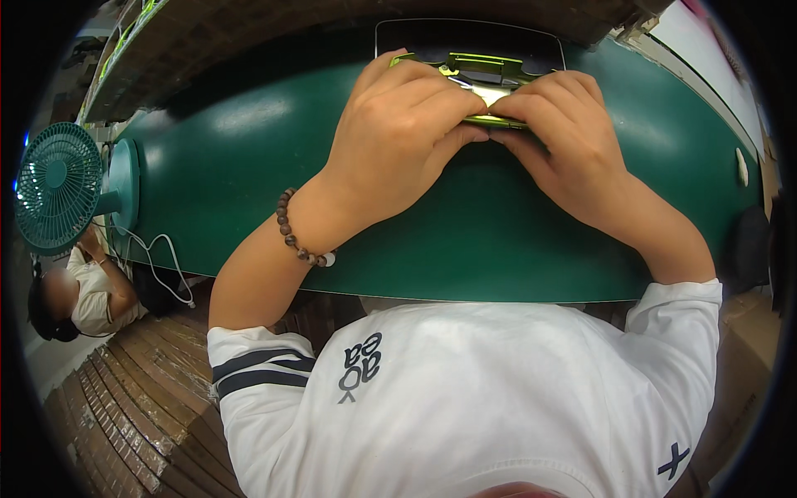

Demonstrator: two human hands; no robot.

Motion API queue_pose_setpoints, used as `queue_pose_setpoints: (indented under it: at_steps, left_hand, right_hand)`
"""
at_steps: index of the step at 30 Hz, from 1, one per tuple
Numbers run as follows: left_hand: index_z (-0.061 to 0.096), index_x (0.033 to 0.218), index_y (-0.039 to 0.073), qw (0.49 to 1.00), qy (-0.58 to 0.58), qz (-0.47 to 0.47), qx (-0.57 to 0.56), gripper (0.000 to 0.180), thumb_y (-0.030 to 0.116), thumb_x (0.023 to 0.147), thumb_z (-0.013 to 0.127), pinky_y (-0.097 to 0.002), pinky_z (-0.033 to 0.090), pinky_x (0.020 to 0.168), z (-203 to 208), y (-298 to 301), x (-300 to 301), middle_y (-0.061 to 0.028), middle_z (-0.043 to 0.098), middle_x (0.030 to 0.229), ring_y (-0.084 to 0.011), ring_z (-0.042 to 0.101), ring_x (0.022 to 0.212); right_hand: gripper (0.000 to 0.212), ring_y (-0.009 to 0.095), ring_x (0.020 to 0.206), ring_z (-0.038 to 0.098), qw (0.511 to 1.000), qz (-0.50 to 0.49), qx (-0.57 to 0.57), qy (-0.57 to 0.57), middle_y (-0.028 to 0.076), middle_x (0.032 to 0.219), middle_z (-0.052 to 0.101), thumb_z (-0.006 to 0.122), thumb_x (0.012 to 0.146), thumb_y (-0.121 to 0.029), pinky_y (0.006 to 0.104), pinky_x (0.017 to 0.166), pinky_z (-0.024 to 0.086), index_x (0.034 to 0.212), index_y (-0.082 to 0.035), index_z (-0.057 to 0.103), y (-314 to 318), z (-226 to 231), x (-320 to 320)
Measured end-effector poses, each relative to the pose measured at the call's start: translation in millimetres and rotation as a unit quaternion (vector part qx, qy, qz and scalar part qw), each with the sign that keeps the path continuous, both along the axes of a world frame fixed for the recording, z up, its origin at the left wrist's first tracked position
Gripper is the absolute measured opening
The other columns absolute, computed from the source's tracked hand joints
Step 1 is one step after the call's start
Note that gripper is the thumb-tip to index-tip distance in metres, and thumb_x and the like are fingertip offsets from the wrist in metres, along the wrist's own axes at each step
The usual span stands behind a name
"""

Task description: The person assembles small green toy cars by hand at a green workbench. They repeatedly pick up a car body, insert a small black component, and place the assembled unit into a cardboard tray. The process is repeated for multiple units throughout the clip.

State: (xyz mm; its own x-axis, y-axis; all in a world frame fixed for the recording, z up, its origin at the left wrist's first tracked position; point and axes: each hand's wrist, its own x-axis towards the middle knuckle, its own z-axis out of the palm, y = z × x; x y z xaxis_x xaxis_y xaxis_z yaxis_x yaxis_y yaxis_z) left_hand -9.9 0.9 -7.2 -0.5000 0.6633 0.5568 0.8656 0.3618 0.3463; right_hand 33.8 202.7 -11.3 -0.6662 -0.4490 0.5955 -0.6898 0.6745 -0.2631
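Observation:
Above the far part of the green table [465, 266], both my hands are closed on a glossy lime-green folding carton [486, 64]. Flaps and a shiny pale inner face show between them. My left hand [398, 124] grips its left side, thumb at the near edge. On the right side, my right hand [560, 124] pinches the near edge, its thumb and forefinger almost meeting those of the left. Much of the carton is covered by my fingers. Just behind it lies a dark, round-cornered panel [465, 35] with a pale rim. A beaded bracelet [290, 232] circles my left wrist.
A green desk fan [62, 187] stands at the table's left end, with a white cable [176, 261] hanging over the edge. Beyond it another person [100, 290] sits. Flattened brown cardboard [124, 407] lies lower left. A small pale object [741, 166] rests at the right edge.

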Motion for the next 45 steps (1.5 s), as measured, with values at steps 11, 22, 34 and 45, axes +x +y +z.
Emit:
queue_pose_setpoints:
  at_steps: [11,22,34,45]
  left_hand:
    - [0.066,0.076,0.006,0.999,0.031,0.001,0.044,0.021,0.008,0.060,0.080,-0.0369,0.046,0.072,-7,8,7,-0.0038,0.064,0.076,-0.0236,0.060,0.079]
    - [0.064,0.088,0.009,0.978,0.139,0.093,-0.122,0.033,0.023,0.060,0.075,-0.0667,0.024,0.096,-2,10,16,-0.0029,0.060,0.093,-0.0254,0.055,0.098]
    - [0.044,0.110,0.007,0.972,0.198,0.125,-0.006,0.103,0.093,0.056,0.042,-0.0555,0.028,0.092,-16,23,8,-0.0038,0.053,0.091,-0.0219,0.051,0.085]
    - [0.043,0.114,0.005,0.978,0.173,-0.012,0.117,0.100,0.076,0.051,0.073,-0.0367,0.041,0.076,-23,30,11,-0.0120,0.050,0.104,-0.0266,0.049,0.090]
  right_hand:
    - [0.024,0.026,0.073,0.053,0.998,-0.055,-0.007,-0.013,0.006,0.076,0.057,0.069,0.065,0.001,0.0376,0.068,0.040,0.078,-0.008,0.051,-12,-1,7]
    - [0.024,0.029,0.076,0.055,0.998,-0.044,-0.046,-0.016,0.008,0.078,0.061,0.069,0.062,0.002,0.0384,0.069,0.043,0.080,-0.006,0.054,-12,-14,-6]
    - [0.026,0.030,0.071,0.059,0.972,-0.039,-0.205,-0.107,0.009,0.078,0.064,0.072,0.064,-0.005,0.0374,0.061,0.048,0.087,-0.004,0.060,-27,-4,-1]
    - [0.012,0.030,0.073,0.057,0.985,0.037,-0.071,-0.154,0.008,0.076,0.060,0.068,0.064,-0.007,0.0388,0.066,0.047,0.074,-0.004,0.060,-25,-2,-7]
